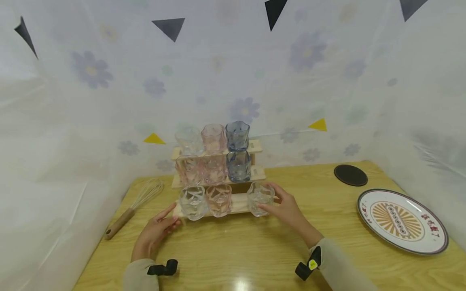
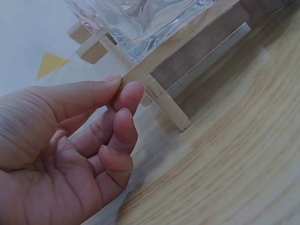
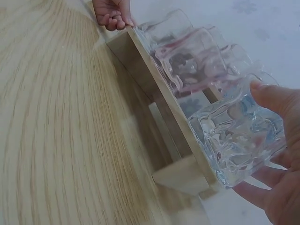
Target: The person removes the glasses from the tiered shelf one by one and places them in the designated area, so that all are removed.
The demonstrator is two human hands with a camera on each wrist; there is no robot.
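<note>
A three-step wooden rack [image 1: 240,203] carries glasses with rippled walls. Around a clear glass [image 1: 260,199] at the right end of the lowest step, my right hand [image 1: 289,208] curls thumb and fingers; its base is on or just at the board in the right wrist view. My left hand [image 1: 154,234] pinches the left end of that same step between thumb and forefinger, its other fingers loosely curled. Left of the held glass stand a pink glass [image 1: 219,200] and another clear glass [image 1: 193,202], with a gap between the pink one and the held one.
On the upper steps are more glasses, including a blue glass [image 1: 238,136] at top right. A whisk [image 1: 134,208] lies left of the rack. A black round coaster [image 1: 351,175] and a printed plate [image 1: 402,221] are at right. Patterned sheeting [image 1: 233,72] encloses the table.
</note>
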